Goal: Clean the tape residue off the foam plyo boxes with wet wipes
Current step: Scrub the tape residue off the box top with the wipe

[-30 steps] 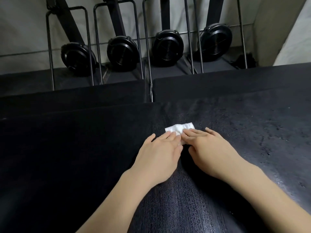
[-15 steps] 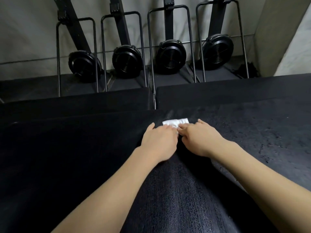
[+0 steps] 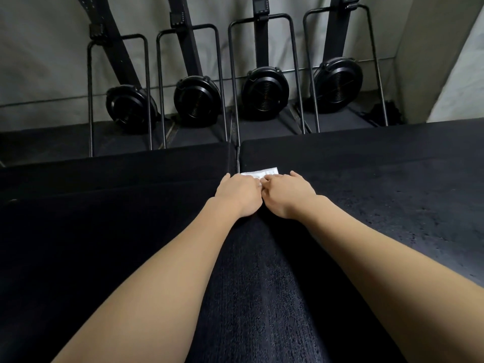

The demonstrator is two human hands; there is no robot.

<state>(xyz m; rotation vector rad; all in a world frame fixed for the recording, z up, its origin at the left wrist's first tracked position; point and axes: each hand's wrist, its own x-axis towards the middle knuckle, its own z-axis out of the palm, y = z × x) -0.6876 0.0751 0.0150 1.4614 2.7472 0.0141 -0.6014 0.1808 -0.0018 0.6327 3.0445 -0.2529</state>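
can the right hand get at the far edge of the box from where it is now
Probably yes: the right hand already presses the wipe close to the box far edge, and nothing lies between.

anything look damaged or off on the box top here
Yes: the foam box top right of the hands is pitted and flecked, rougher than the left side. The wet wipe looks bunched.

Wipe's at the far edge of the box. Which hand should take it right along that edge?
Right, probably. The wet wipe sticks out ahead of the right hand, which borders the unwiped stretch; the left hand sits at the seam side.
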